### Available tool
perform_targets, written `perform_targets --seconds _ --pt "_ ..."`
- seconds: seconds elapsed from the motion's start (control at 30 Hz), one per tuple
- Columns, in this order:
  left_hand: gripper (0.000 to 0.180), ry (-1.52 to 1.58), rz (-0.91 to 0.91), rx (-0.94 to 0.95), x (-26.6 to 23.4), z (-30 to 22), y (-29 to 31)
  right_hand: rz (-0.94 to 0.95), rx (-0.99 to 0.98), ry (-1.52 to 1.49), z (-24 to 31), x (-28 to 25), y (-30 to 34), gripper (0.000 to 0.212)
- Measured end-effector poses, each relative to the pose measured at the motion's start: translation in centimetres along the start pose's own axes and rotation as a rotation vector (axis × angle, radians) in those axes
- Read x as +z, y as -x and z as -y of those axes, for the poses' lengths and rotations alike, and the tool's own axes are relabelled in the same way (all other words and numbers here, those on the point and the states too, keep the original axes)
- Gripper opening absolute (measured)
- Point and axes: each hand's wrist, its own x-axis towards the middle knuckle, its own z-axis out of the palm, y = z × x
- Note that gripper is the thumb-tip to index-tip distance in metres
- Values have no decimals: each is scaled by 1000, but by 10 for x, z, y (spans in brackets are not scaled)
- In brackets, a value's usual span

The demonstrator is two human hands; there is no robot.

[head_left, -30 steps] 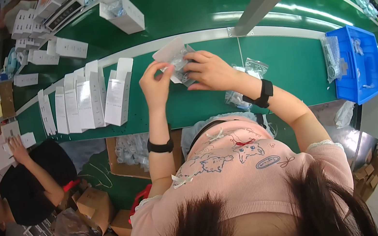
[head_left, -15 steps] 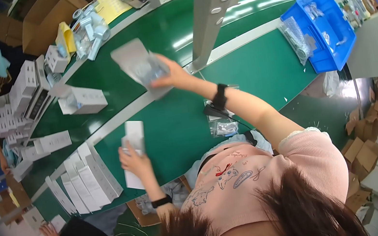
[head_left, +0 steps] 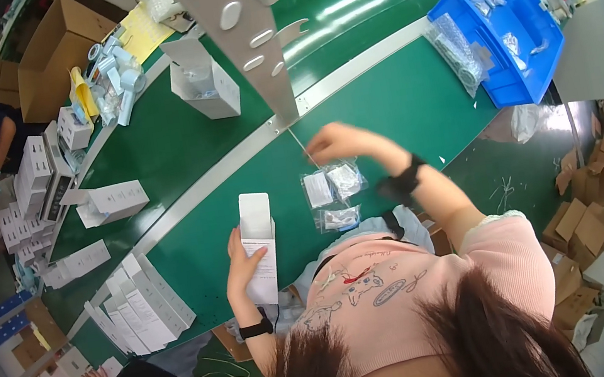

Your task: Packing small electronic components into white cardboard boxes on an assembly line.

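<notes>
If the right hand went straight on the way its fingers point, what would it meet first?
Probably the pale metal rail bordering the green worktable, leftward of the right hand. Its height above the surface is unclear, so it might pass over the rail.

The carton (head_left: 264,281) in my left hand (head_left: 240,269) is smooth, matt white paperboard. The pouches (head_left: 318,189) near me are thin, clear, shiny plastic. My desk (head_left: 397,96) looks smooth with a dull sheen, the blue bin (head_left: 526,14) smooth plastic, the post (head_left: 237,40) grey metal, my pink top (head_left: 421,303) ribbed knit cloth.
</notes>
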Motion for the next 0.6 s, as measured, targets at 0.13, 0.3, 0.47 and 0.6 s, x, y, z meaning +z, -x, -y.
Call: perform_targets --seconds 0.13,0.3,0.47,0.6 --pt "87 523 -44 -85 -18 -65 -9 -1091 206 420 -106 -112 85 27" --pt "87 716 -294 -10 -28 -134 -5 -1084 1004 710 -170 -210 151 62" --pt "87 578 -470 173 -17 -143 -3 -1022 1070 874 -183 -198 148 73" --pt "86 575 -455 152 -15 -155 3 -867 1001 971 -158 -170 151 63"
